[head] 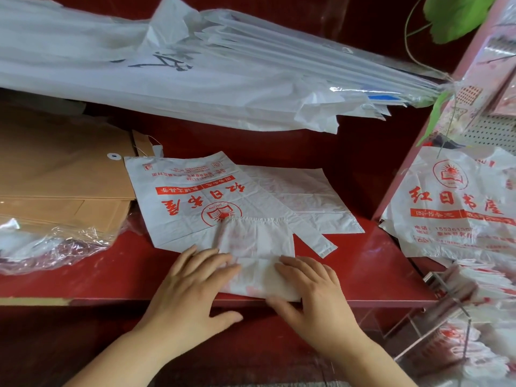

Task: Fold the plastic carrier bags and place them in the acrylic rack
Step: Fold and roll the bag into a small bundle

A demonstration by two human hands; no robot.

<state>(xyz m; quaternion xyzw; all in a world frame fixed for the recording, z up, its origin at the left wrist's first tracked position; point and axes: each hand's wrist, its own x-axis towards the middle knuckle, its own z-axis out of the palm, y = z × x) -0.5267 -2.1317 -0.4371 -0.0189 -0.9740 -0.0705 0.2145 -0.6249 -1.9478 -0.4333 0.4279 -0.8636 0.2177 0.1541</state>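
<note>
A red shelf (385, 263) is seen from above, with a dark red wall (371, 32) behind it and its front edge running across the lower part of the view. A folded bag (258, 247), white with faint red print, is laid at that edge, on top of a flat bag (192, 196) printed in red. Part of another white bag (304, 194) is seen under the flat bag to the right.

The folded bag is pressed down by both hands. The left hand (195, 280) is laid on its left side and the right hand (310, 291) on its right side, fingers straight and spread, nothing gripped; both thumbs are held over the shelf's front edge.

At the lower right a clear rack (446, 305) is set beside the shelf end, and folded bags (485, 283) are held in it. Above it, 1 printed bag (452, 208) is spread against a pink perforated panel (491, 132).

Brown envelopes (64, 182) are stacked at the left, with clear wrap (55, 247) in front of them. Long white sheets (195, 71) are slanted across the top, and a green leaf (458, 15) is seen at the upper right.
</note>
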